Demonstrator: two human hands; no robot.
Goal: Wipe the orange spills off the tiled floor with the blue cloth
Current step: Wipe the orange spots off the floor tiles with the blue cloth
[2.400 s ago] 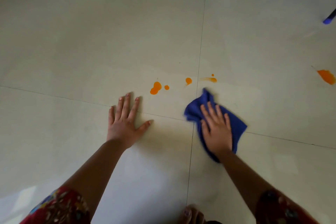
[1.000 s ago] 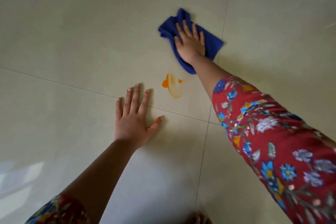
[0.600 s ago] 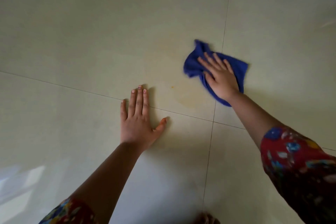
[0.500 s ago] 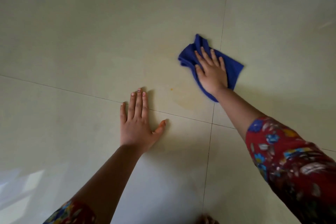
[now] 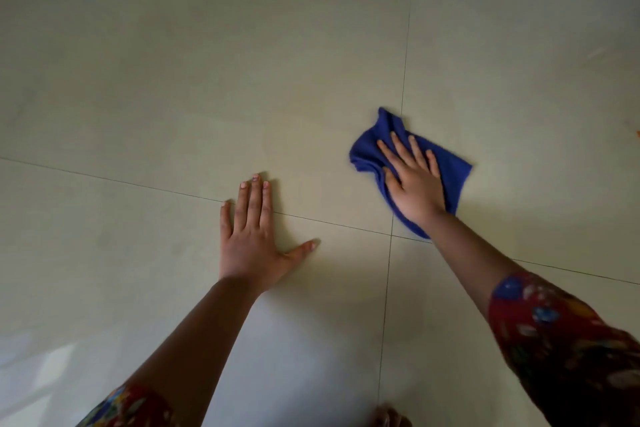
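- One blue cloth (image 5: 453,168): deep blue, crumpled, lying on the tiled floor (image 5: 207,62) right of centre, across a grout line.
- Two grips: right grip (image 5: 414,180) flat, fingers straight, pressing the cloth; left grip (image 5: 251,236) flat on the floor, fingers straight, holding nothing.
- One orange trace (image 5: 637,131) at the right edge.

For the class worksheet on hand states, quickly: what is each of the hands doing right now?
Left hand: open, flat on the tiled floor.
Right hand: open, straight fingers pressing the blue cloth.
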